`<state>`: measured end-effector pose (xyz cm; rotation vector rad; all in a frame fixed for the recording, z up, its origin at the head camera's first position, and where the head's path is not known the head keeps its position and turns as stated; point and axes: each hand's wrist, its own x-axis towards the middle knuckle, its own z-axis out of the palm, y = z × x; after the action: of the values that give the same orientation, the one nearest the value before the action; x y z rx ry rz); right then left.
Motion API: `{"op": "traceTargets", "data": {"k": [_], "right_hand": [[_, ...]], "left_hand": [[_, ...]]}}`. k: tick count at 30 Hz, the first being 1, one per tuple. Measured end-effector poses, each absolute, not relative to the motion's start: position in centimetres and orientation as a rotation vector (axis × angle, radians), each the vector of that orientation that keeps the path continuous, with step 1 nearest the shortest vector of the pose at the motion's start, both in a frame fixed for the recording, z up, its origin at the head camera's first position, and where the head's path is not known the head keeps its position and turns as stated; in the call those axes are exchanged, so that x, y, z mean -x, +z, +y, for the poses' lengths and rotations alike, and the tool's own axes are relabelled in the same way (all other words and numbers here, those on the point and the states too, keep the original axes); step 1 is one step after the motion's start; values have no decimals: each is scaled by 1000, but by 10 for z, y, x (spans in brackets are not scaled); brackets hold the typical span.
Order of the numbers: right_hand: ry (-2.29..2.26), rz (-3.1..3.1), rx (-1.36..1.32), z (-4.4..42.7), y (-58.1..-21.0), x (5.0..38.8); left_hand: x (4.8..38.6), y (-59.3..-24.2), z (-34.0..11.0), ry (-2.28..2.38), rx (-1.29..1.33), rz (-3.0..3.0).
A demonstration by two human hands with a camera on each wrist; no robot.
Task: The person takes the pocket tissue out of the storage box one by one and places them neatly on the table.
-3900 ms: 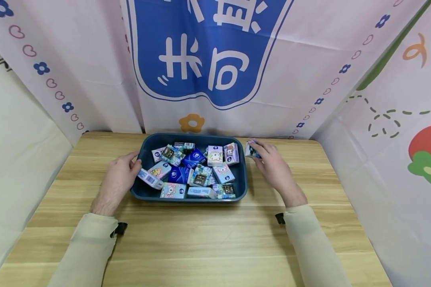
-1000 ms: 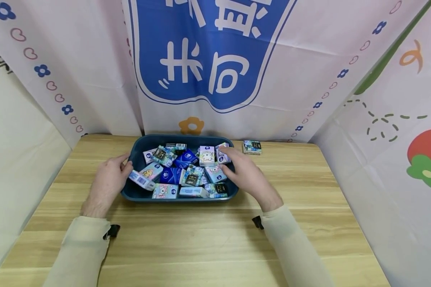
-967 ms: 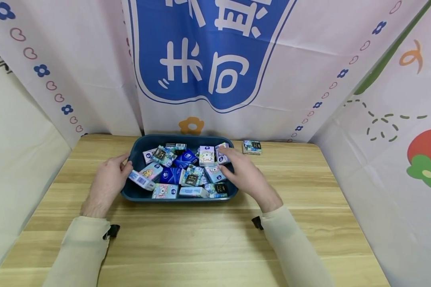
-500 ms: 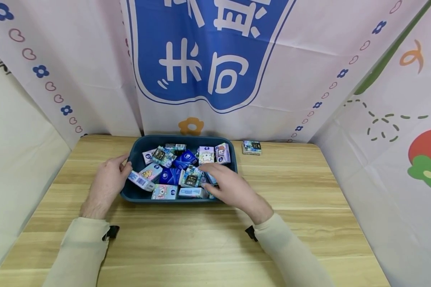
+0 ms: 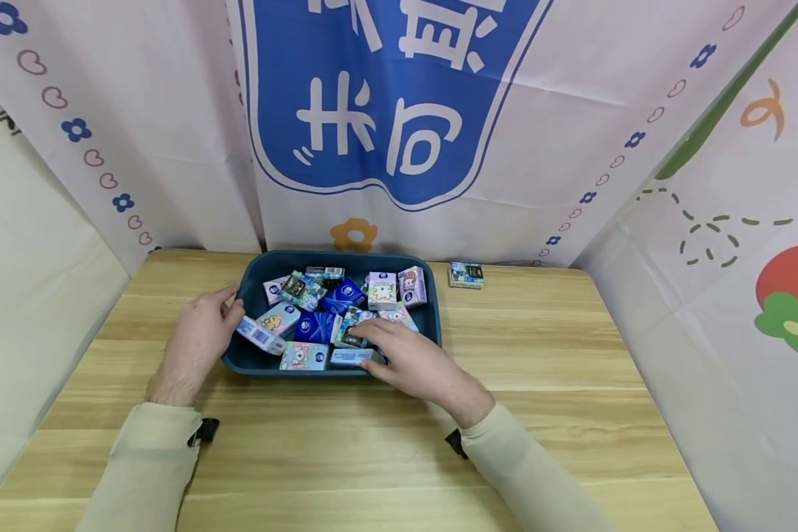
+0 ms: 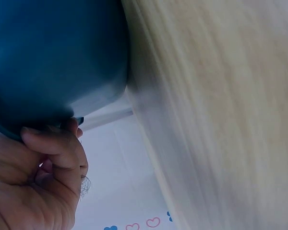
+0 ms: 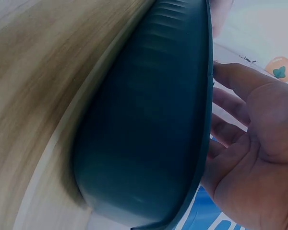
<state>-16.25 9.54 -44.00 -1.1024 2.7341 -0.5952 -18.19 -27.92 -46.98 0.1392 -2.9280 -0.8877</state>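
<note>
Bin (image 5: 429, 325): dark teal, rounded corners, upright
Small packs (image 5: 315, 327): blue, pastel and floral, jumbled inside at mixed angles
Lone pack (image 5: 465, 275): floral, lying flat outside, beyond the right rear corner

A cloth-hung booth (image 5: 33, 295): printed curtain (image 5: 386, 96) beyond the hands (image 5: 196, 336) (image 5: 412, 362), sheets (image 5: 705, 347) to their left and right, wood-grain bench (image 5: 346, 451) beneath.

Backdrop: the blue shield (image 5: 372, 59) bears large white Chinese characters, turned sideways. Lower pair: 米 (image 5: 335, 116) and 可 (image 5: 395, 137). Upper pair: cut by the top edge; reading uncertain.

Packets: the pale tilted packet (image 5: 259, 335) at the left end shows a barcode; its digits are too small to read. Dark label panels on the floral packet (image 5: 302, 290) and the packet on the counter (image 5: 465, 275): lettering illegible.
</note>
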Motion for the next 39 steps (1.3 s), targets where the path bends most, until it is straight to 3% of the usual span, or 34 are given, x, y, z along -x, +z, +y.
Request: {"op": "traceTargets", "data": {"k": [18, 39], "right_hand": [[-721, 2681, 1160, 98, -444, 167], [-973, 2764, 1091, 141, -415, 184]], "left_hand": [[182, -469, -279, -890, -143, -2924], [183, -470, -279, -890, -111, -2896]]}}
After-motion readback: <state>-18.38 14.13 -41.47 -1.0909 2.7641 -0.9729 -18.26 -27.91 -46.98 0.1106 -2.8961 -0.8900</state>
